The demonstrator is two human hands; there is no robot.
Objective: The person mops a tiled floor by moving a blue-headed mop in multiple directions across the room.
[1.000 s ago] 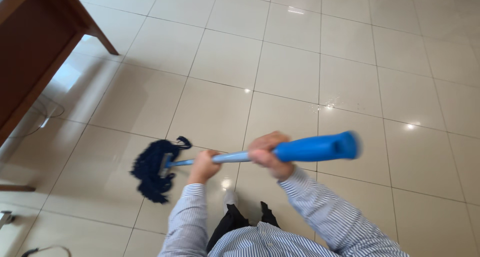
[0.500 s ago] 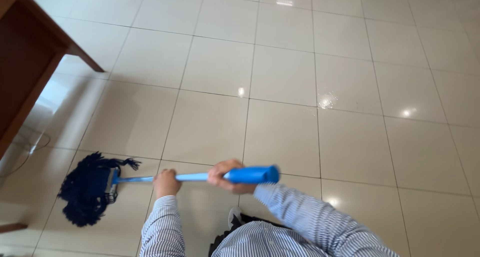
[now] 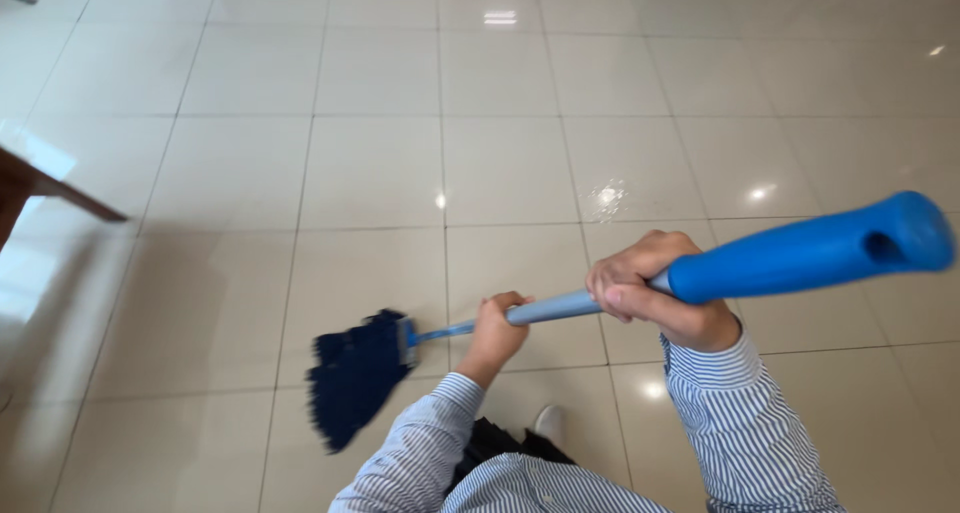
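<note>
Glossy tiled floor [image 3: 380,173]; both hands' fingers wrapped tight around blue mop handle [image 3: 790,253]: left hand [image 3: 497,328] lower, right hand [image 3: 650,288] higher.

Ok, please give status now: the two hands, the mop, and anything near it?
Left hand and right hand both shut on blue mop handle. Dark blue mop head on tiled floor. Brown table corner far left, apart.

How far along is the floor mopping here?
Hard to judge what is done: a wet-looking patch glistens on the tiled floor ahead, hinting at mopped ground. In hand: the left hand and right hand grip the blue mop handle, its dark mop head on a tile near the feet. The other tiles show no clear wetness.
</note>
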